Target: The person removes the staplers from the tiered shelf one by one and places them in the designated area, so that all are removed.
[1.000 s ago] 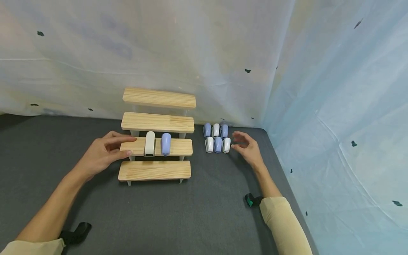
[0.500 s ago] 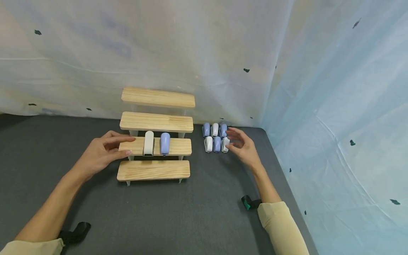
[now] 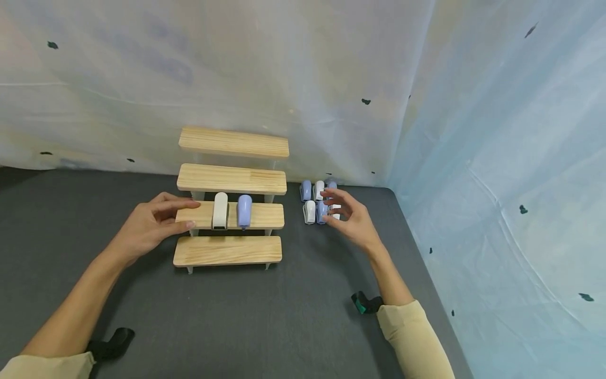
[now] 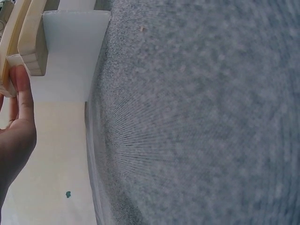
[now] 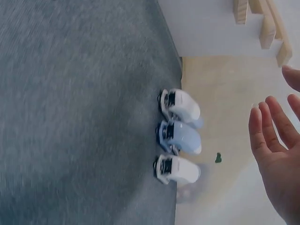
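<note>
My left hand [image 3: 150, 223] pinches the left end of the second-lowest board of a stepped wooden display stand [image 3: 227, 251], with thumb and fingers at the board's edges. On that board stand a white mini stapler [image 3: 220, 210] and a periwinkle-blue mini stapler [image 3: 244, 210], side by side. To the right of the stand, several white and blue mini staplers are set in two rows. My right hand [image 3: 349, 218] hovers above their right side with fingers apart and partly covers them. In the right wrist view the front-row blue stapler [image 5: 183, 137] sits between two white ones, apart from the fingers.
A dark grey cloth surface [image 3: 265, 321] lies under everything. Pale sheeting rises behind the stand [image 3: 284, 63] and along the right side [image 3: 497, 184]. The stand's top board [image 3: 234, 141] is close to the back sheet.
My right hand has moved left, from beside the stapler rows to over their right part. The left hand keeps its place at the stand, and the staplers stay put.
</note>
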The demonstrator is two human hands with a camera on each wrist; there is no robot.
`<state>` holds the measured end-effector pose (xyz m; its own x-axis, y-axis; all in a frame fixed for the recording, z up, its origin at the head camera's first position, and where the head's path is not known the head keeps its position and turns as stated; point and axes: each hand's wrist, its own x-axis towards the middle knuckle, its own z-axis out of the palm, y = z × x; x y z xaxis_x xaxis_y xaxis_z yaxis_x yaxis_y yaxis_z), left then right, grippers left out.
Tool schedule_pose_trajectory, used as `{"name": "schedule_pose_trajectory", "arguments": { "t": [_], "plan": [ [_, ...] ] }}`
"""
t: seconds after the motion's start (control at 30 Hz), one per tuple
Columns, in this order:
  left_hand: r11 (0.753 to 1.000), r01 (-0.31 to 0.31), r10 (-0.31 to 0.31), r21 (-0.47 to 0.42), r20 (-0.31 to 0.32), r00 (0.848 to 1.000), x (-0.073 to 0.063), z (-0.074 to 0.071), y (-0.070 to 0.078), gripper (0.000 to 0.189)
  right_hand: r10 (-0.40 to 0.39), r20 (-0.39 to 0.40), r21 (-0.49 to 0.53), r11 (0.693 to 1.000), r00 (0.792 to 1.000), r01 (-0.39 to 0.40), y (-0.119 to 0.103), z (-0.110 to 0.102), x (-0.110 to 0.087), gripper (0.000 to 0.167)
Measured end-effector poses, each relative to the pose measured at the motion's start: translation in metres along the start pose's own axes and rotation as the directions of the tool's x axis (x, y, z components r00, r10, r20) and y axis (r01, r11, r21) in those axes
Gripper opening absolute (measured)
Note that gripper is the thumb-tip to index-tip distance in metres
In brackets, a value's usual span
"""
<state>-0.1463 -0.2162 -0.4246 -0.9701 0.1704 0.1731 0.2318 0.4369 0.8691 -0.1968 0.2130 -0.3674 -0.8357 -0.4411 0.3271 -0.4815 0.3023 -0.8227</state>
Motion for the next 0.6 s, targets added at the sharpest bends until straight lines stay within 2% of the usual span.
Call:
{"name": "schedule_pose_trajectory", "arguments": {
  "t": [0.07,0.27,0.47,0.6],
  "plan": [
    [1.0,0.015,-0.015,-0.004,-0.006,1.0,0.0,0.0,0.0,0.041,-0.011,0.001,0.024,1.0,1.0,0.011,0.0,0.003,0.001,0.058],
    [1.0,0.0,0.0,0.003,0.003,1.0,0.001,-0.001,-0.001,0.042,-0.047,-0.023,0.103,0.993,0.999,0.049,-0.001,0.015,0.003,0.056],
    [1.0,-0.009,0.009,0.004,0.017,1.0,0.001,-0.002,0.001,0.043,-0.078,-0.031,0.134,0.988,0.996,0.081,-0.004,0.029,0.005,0.054],
    [1.0,0.021,-0.021,-0.021,0.007,1.0,0.0,-0.001,0.002,0.042,-0.099,-0.029,0.144,0.984,0.995,0.102,-0.004,0.037,0.006,0.052]
  ]
}}
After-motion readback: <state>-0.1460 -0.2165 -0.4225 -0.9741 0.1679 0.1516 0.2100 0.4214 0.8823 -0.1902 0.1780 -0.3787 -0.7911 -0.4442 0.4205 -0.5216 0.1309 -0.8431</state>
